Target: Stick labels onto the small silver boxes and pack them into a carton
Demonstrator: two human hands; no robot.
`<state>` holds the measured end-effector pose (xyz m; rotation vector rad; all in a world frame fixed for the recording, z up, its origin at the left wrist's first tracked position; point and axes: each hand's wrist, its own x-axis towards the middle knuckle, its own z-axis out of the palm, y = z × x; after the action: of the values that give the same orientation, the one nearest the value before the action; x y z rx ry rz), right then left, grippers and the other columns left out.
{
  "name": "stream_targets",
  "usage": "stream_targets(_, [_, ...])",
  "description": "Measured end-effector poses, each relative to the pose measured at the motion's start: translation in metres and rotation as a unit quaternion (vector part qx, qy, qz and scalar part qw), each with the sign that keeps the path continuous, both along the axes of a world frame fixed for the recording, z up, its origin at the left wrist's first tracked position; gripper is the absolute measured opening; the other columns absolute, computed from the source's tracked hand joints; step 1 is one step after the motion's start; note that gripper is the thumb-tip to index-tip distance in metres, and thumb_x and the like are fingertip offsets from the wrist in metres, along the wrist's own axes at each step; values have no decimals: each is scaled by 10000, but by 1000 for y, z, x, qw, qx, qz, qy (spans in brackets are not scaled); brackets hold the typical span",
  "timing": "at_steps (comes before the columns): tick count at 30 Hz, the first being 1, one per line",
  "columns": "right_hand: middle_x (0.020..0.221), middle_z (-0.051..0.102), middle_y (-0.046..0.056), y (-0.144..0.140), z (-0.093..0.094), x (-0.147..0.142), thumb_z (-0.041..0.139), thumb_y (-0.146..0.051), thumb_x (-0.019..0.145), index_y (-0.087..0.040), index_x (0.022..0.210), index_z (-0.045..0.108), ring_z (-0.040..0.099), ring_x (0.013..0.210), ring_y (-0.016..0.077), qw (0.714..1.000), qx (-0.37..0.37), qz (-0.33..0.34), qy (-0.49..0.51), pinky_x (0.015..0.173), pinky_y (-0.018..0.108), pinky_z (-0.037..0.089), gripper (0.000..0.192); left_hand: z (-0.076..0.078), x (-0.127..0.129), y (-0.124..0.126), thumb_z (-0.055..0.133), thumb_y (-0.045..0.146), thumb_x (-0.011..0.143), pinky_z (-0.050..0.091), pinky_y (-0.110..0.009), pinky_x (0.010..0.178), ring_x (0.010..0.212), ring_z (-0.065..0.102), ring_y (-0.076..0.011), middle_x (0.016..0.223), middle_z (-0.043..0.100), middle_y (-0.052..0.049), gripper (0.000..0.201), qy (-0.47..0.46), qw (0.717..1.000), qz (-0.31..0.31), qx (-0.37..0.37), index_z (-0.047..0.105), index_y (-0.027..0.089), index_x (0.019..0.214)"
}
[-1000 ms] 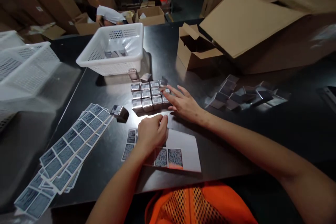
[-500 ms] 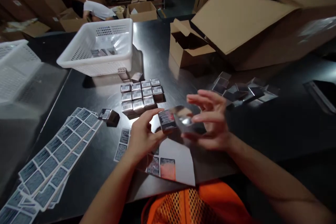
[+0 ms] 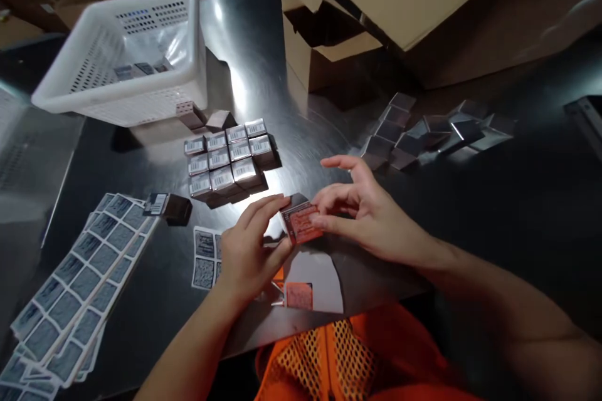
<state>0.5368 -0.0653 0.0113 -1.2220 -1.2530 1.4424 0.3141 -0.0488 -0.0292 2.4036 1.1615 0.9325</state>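
My left hand (image 3: 251, 250) is closed on a small box (image 3: 301, 224) by its left side, fingers above and thumb below. A reddish printed face of the box points toward me. My right hand (image 3: 376, 219) pinches at the right edge of the same box with thumb and bent fingers, one finger stretched out above. Whether a label is between those fingertips cannot be made out. Below the hands lies a white label sheet (image 3: 329, 282) with a few printed labels. Another label piece (image 3: 204, 257) lies beside my left hand.
Rows of small barcoded boxes (image 3: 226, 163) stand beyond my left hand. One more box (image 3: 169, 208) sits by stacked label strips (image 3: 75, 288). Farther off are a white basket (image 3: 141, 103), an open carton (image 3: 301, 56) and a large carton (image 3: 423, 0). Shiny boxes (image 3: 418, 138) lie right.
My right hand has come in against the box, and its fingers now pinch at the edge. The box has turned to show a reddish face. The view has shifted.
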Motion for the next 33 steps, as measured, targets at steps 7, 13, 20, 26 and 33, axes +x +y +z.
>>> stream_targets(7, [781,674,-66,0,-3,0,830,-284,785,-268,1300,354,689,867,166,1000,-18,2,-2,818,330,563,701,6,2,-2,737,244,876,570,-192,723,1097,712,-185,1277,695,-84,458,21,999,-10,23,589,199,1307])
stream_targets(13, [784,673,-66,1,-4,-1,834,-274,784,-272,1295,351,684,854,154,1000,-23,1,-2,837,331,571,704,6,3,-3,756,251,866,568,-190,749,1067,717,-174,1270,698,-88,464,30,999,-6,37,601,186,1298])
stream_targets(20, [781,667,-66,1,-4,-1,829,-268,781,-271,1280,362,692,867,160,1000,-27,2,-3,847,341,583,684,6,3,-3,743,236,873,558,-192,681,1064,719,-185,1262,701,-93,448,28,999,-6,38,599,183,1294])
stream_targets(26, [756,659,-73,1,-2,-1,823,-237,771,-273,1271,366,711,908,171,999,-32,-7,9,871,345,586,678,6,3,-4,727,264,892,525,-195,592,991,728,-178,1259,703,-88,437,34,999,0,42,593,202,1304])
stream_targets(33, [729,661,-80,-2,-5,-8,818,-239,754,-277,1281,388,714,887,175,999,-13,-41,-34,810,325,589,682,8,5,-5,693,315,922,540,-215,614,959,734,-182,1239,713,-100,398,35,998,1,49,601,191,1288])
